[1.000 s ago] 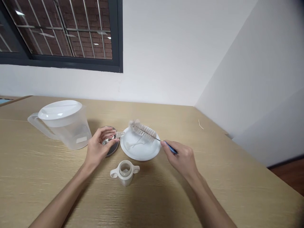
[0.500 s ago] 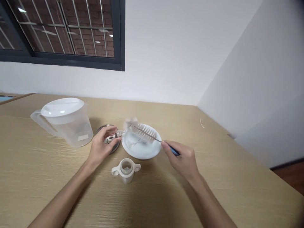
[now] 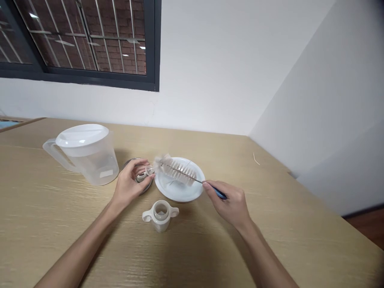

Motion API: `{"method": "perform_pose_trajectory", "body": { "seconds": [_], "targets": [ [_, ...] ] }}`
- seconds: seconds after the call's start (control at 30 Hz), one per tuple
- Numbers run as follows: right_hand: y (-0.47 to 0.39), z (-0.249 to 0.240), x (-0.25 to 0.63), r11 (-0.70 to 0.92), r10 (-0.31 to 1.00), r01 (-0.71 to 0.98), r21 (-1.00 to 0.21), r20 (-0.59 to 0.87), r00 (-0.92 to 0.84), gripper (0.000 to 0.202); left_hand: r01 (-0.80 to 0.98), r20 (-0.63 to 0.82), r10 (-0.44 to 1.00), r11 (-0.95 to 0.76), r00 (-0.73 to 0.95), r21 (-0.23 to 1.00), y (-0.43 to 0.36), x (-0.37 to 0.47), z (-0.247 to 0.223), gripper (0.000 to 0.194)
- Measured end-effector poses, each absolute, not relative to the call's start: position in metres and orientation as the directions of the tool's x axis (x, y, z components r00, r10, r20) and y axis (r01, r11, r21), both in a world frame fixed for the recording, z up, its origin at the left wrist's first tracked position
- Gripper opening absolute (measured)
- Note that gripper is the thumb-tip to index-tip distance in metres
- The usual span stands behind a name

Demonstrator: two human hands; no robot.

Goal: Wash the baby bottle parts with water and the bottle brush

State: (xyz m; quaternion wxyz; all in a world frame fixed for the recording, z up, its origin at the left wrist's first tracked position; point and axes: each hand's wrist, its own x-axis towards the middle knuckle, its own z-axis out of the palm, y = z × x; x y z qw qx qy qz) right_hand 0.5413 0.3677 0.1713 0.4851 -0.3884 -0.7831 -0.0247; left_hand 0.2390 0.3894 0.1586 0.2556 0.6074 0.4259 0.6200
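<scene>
The right hand (image 3: 227, 200) grips the brush (image 3: 183, 173) — likely light, soft-bristled, best held by its handle (image 3: 220, 193) — while the left hand (image 3: 129, 182) pinches a clear part (image 3: 149, 170).

A long-handled bottle brush with whitish, translucent bristles, a thin metal stem and a blue handle (image 3: 181, 171) stretches diagonally over a shallow, round white plate (image 3: 180, 195). Its handle sits in the right hand (image 3: 231, 202), the thumb laid along it, and the stem runs up and leftward into evenly spaced rows of bristles. A fuller, bushier tuft, slightly blurred, forms the far end. A small, clear, rounded piece of see-through material (image 3: 149, 170) is pinched between the thumb and fingers of the left hand (image 3: 128, 182), just left of the plate. The tuft meets its right side; whether any bristles enter it cannot be made out.
</scene>
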Motion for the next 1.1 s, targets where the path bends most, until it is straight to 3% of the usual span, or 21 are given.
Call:
{"method": "perform_pose_trajectory", "body": {
  "seconds": [0.13, 0.5, 0.63, 0.77, 1.1],
  "targets": [
    [0.370, 0.171, 0.543, 0.669, 0.559, 0.683, -0.291, 0.803, -0.206, 0.015, 0.187, 0.579, 0.810, -0.557, -0.097, 0.809, 0.390, 0.238, 0.156, 0.044],
    [0.366, 0.172, 0.544, 0.673, 0.561, 0.665, -0.322, 0.809, -0.176, 0.010, 0.238, 0.656, 0.753, -0.629, -0.052, 0.740, 0.385, 0.240, 0.159, 0.040],
    [0.367, 0.172, 0.546, 0.650, 0.547, 0.680, -0.338, 0.830, -0.110, 0.010, 0.029, 0.609, 0.791, -0.609, -0.056, 0.793, 0.385, 0.241, 0.162, 0.049],
    [0.369, 0.172, 0.547, 0.634, 0.554, 0.681, -0.366, 0.830, -0.070, 0.011, -0.213, 0.527, 0.848, -0.506, 0.053, 0.836, 0.384, 0.241, 0.167, 0.055],
    [0.369, 0.169, 0.547, 0.607, 0.600, 0.663, -0.438, 0.800, -0.021, 0.014, -0.364, 0.385, 0.900, -0.295, 0.204, 0.883, 0.381, 0.231, 0.171, 0.049]
  ]
}}
